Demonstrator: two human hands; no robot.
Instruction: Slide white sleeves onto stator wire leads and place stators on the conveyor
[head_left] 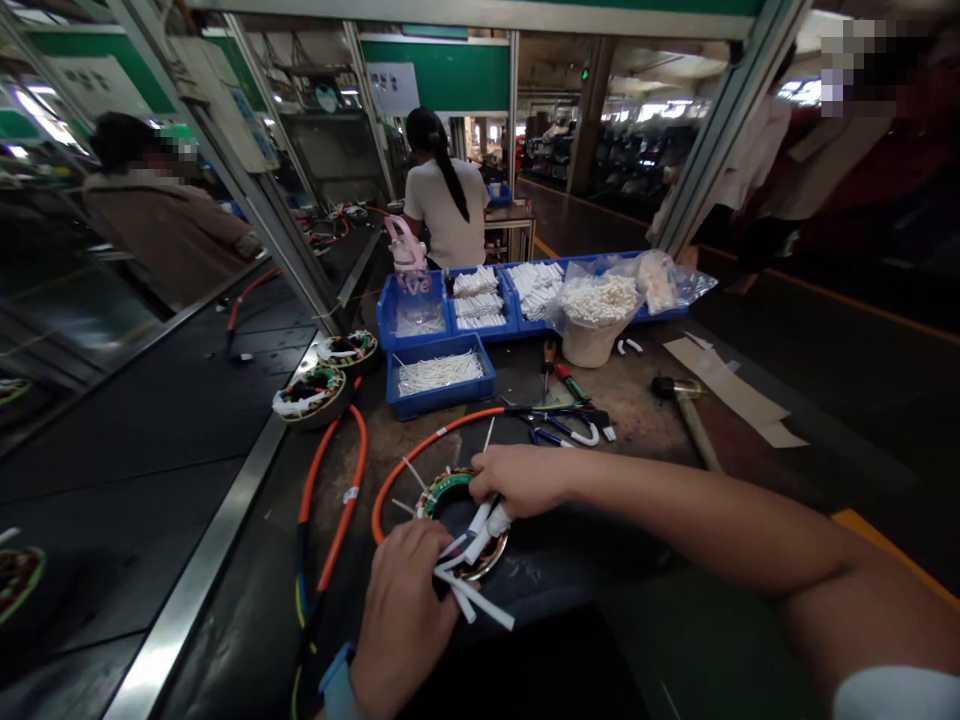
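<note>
Over the counter (pixel 634 405), I see the right hand (pixel 521 480) bent down and the left hand (pixel 409 575) curled, the coil ring (pixel 441 489) between them, green and coppery, with white sleeves (pixel 487 606) at its near side. They mask part of it, so I can't tell whether either is clamped on anything.

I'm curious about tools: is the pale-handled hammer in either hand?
No, the hammer lies on the dark worktop, apart from the left hand and right hand.
</note>
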